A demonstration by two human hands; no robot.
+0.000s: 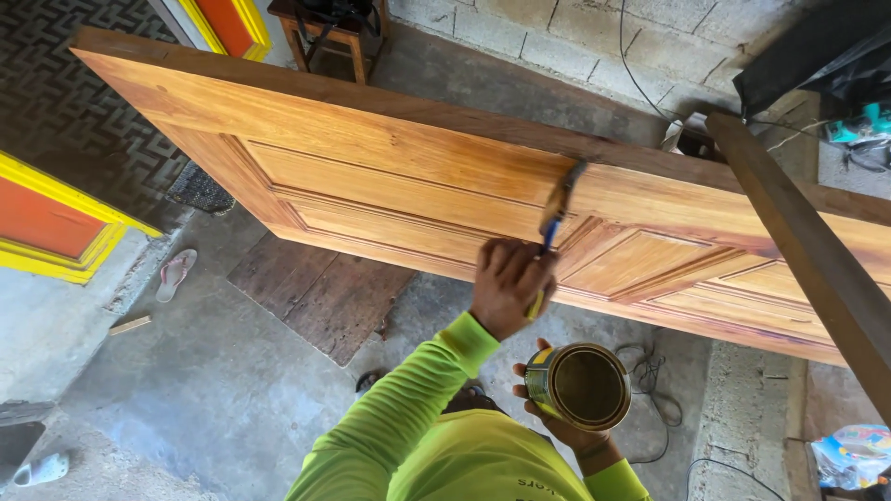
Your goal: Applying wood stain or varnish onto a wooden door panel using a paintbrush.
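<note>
The left hand (509, 286) is closed tight around the handle of a paintbrush (555, 215), whose bristles touch the upper rail of a big wooden panelled door (390, 176) lying across the room. Nearer and to the right, the right hand (557, 422) cups an open tin can (579, 385) from below, fingers wrapped round its side. Under the door lies a dark plank (320, 292) on the concrete floor (186, 390); a sandal (174, 274) sits far left.
</note>
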